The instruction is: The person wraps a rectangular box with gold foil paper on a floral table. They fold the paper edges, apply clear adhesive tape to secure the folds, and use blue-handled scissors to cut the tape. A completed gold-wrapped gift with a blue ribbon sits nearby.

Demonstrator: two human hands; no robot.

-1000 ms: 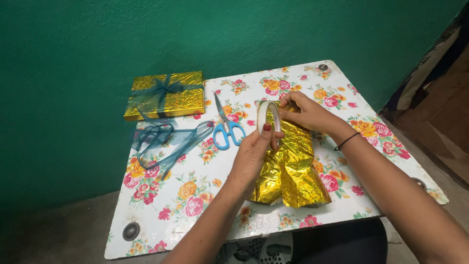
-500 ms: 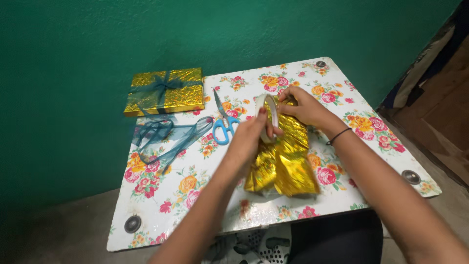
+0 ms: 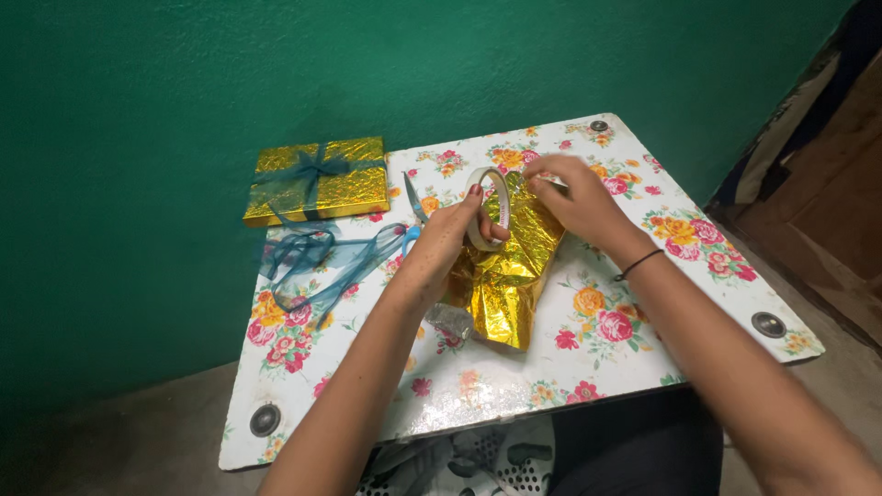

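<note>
Lifted higher now: white tape ring gripped in left hand; right hand pinching crinkled gold foil mid-bench.

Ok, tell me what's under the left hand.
Under the left hand, which holds the tape roll, lies the gold foil parcel on the flowered table. The scissors are mostly covered; their handles barely show.

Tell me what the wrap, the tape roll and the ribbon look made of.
Wrap: metallic gold foil paper, going by its crinkles and mirror glints. Tape roll in the left hand: pale, glossy plastic film, probably clear tape. Ribbon: sheer teal fabric, perhaps organza; the tablecloth's flowers show through it.
</note>
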